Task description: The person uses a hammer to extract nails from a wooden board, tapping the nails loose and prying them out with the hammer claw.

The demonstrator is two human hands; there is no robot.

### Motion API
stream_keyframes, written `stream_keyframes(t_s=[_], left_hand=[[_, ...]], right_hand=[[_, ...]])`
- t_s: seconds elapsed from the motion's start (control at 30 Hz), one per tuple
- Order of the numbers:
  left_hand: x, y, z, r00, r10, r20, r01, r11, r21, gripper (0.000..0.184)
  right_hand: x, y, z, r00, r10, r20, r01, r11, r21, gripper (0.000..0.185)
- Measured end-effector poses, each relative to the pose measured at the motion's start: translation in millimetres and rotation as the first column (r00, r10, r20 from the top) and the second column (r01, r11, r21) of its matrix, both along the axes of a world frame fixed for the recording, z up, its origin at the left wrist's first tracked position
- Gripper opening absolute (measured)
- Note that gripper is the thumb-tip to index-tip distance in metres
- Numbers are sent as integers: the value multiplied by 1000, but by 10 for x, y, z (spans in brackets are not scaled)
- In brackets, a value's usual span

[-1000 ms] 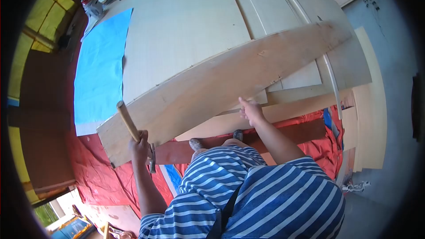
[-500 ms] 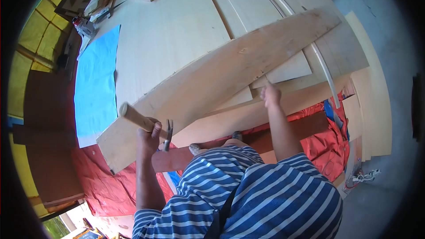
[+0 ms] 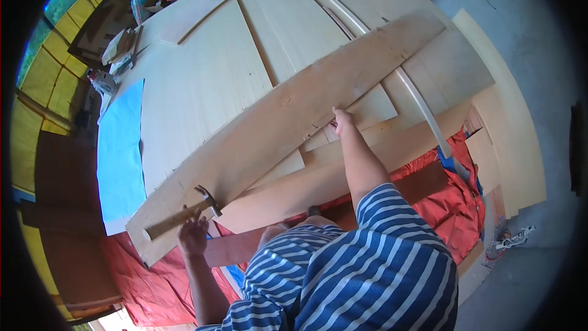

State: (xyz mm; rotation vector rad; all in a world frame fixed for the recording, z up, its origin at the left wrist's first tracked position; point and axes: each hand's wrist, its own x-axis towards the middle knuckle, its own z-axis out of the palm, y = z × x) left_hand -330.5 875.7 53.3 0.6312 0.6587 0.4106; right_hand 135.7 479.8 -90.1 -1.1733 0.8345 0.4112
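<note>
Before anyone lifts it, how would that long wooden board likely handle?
The long wooden board looks thin for its length, so it may flex a little. Being so long and narrow, it would probably swing awkwardly if gripped at one end. Its dull surface suggests it isn't very slippery.

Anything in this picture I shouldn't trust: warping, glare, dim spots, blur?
Head view: black vignette around the rim; strong wide-angle warping, so the bowed edges of the long light-brown wooden board may be partly lens effect; glare washes out the upper-left corner; the dark brown panels at picture left look dim; the wooden-handled claw hammer reads clearly, finger detail on the left hand less so.
</note>
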Motion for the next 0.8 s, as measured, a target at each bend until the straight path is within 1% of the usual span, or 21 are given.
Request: stream_keyframes(t_s=[0.1, 0.13, 0.2, 0.23, 0.3, 0.33, 0.43, 0.47, 0.6, 0.7, 0.73, 0.8], left_hand=[[-77, -78, 154, 997, -69, 21, 70, 996, -55, 44], [-102, 17, 115, 984, -141, 110, 154, 981, -116, 46], [-129, 159, 199, 972, -217, 92, 233, 943, -240, 45], [-121, 196, 227, 964, -249, 95, 266, 914, -305, 44], [-161, 254, 249, 937, -341, 81, 351, 910, -221, 37], [-181, 258, 302, 920, -386, 69, 392, 903, -176, 34], [-297, 86, 660, 876, -448, -177, 445, 894, -60, 26], [-361, 31, 714, 894, -349, -282, 344, 936, -68, 26], [-669, 75, 764, 924, -293, -244, 284, 956, -70, 29], [-855, 94, 679, 957, -203, -207, 190, 979, -79, 30], [-891, 75, 698, 955, -173, -241, 159, 984, -77, 30], [-1056, 234, 545, 955, -157, -253, 153, 988, -34, 31]], right_hand=[[9, 77, -47, 998, 56, 0, -55, 986, -154, 46], [-18, 70, -108, 997, 79, 25, -74, 984, -160, 44], [-39, 37, -128, 989, 128, 78, -112, 976, -187, 41], [-33, 46, -98, 990, 127, 56, -114, 974, -198, 33], [-143, 66, -66, 992, 125, 1, -122, 969, -216, 18], [-217, 85, -10, 992, 123, 8, -119, 972, -204, 18], [-570, 91, 149, 994, 112, 12, -109, 981, -161, 17], [-703, 112, 209, 994, 112, 11, -110, 984, -142, 18], [-1148, 253, 323, 997, 82, 4, -82, 995, -57, 20], [-1521, 372, 358, 998, 63, 10, -63, 998, -5, 25], [-1636, 426, 301, 998, 64, -4, -64, 998, 19, 27], [-1843, 454, 208, 996, 79, -29, -77, 996, 54, 31]])
